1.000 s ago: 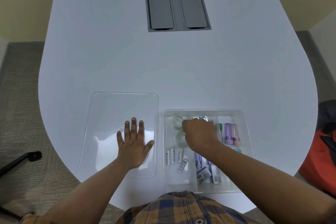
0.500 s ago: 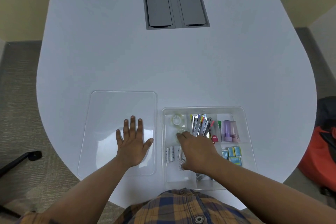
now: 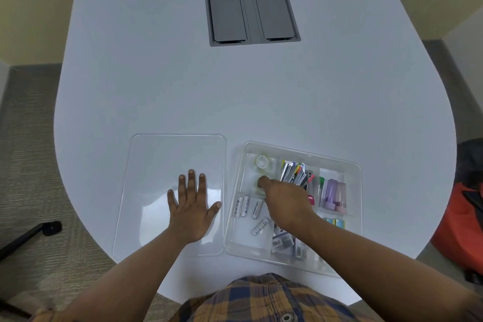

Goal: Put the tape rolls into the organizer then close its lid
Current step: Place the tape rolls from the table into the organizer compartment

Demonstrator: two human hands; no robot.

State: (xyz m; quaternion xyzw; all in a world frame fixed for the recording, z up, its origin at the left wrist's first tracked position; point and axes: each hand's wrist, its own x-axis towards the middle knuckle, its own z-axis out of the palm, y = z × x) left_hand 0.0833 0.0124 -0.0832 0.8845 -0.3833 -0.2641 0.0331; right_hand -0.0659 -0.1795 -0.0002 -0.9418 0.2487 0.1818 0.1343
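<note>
A: Left hand?
B: Flat, fingers spread, pressing the clear lid on the table.
A: Right hand?
B: Inside organizer, fingertips on near tape roll; grasp unclear. Far tape roll shares that compartment.

The right hand covers most of the nearer clear tape roll in the clear plastic organizer tray, so whether its grip closes on that roll cannot be told. The same hand and forearm hide part of the middle compartments, including the near ends of the bundle of coloured clips. Print on the small white batteries is too small to read. The red bag is cut off by the right edge.
</note>
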